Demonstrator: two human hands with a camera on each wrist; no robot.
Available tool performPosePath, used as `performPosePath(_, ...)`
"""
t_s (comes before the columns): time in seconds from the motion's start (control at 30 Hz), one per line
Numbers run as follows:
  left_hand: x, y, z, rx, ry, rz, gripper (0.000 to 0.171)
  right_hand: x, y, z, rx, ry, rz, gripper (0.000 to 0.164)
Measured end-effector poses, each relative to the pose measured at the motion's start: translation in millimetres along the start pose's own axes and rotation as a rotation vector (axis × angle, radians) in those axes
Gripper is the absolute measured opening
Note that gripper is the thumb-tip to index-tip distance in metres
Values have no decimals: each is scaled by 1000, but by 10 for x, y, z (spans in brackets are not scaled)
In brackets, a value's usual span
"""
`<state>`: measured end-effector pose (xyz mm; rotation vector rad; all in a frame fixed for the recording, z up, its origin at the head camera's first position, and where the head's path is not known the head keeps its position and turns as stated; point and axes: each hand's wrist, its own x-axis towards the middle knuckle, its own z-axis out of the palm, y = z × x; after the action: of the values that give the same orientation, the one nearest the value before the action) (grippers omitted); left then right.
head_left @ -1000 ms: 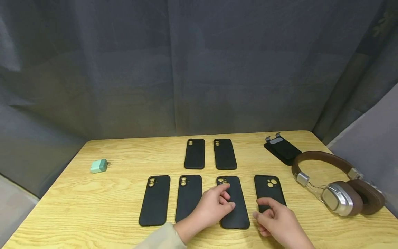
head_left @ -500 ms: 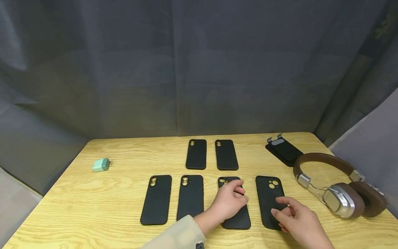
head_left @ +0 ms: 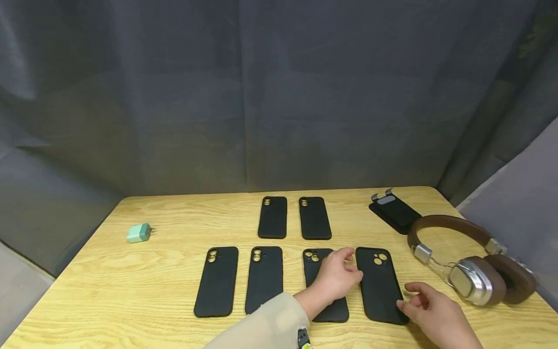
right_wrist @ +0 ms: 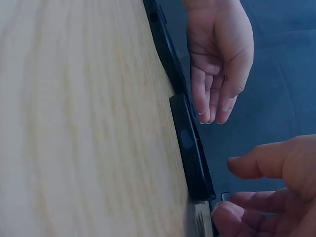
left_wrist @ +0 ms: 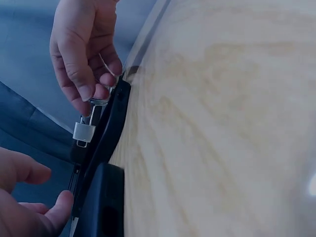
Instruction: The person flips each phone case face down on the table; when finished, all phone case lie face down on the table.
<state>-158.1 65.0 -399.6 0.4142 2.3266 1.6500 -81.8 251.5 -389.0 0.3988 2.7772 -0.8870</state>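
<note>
Four black phone cases lie in a front row on the table. My left hand (head_left: 337,275) is above the third phone case (head_left: 333,310), its loosely bent fingers reaching the left edge of the rightmost phone case (head_left: 380,291). That rightmost case has its hollow side up and its camera hole at the top right. My right hand (head_left: 438,310) hovers at the lower right of the same case, thumb tip by its edge, thumb and index finger apart. In the right wrist view, nothing sits between the fingers of the right hand (right_wrist: 276,187).
Two more phone cases (head_left: 272,218) lie behind the front row. Brown headphones (head_left: 475,281) and a black holder with grey clips (head_left: 395,212) are at the right. A mint charger plug (head_left: 138,233) is at the far left. A dark curtain (head_left: 244,97) hangs behind the table.
Both hands have moved right. The left went across the third case toward the rightmost one, and the right slid from over the rightmost case to beyond its right edge. The cases stay put.
</note>
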Motion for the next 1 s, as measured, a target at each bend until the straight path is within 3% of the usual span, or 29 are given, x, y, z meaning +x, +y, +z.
performPosePath(0.2, 96, 3, 28, 176, -20, -19, 51, 67, 64, 34, -15, -34, 6, 62)
performPosePath(0.33, 122, -7, 46, 227, -15, 2, 46, 100, 78, 56, -11, -44, 3, 58)
performPosePath(0.77, 153, 39, 85, 292, -3, -21, 44, 142, 60, 86, -45, -56, -20, 39)
performPosePath(1.0, 152, 67, 97, 262, 15, -47, 43, 152, 57, 81, -45, -65, -14, 36)
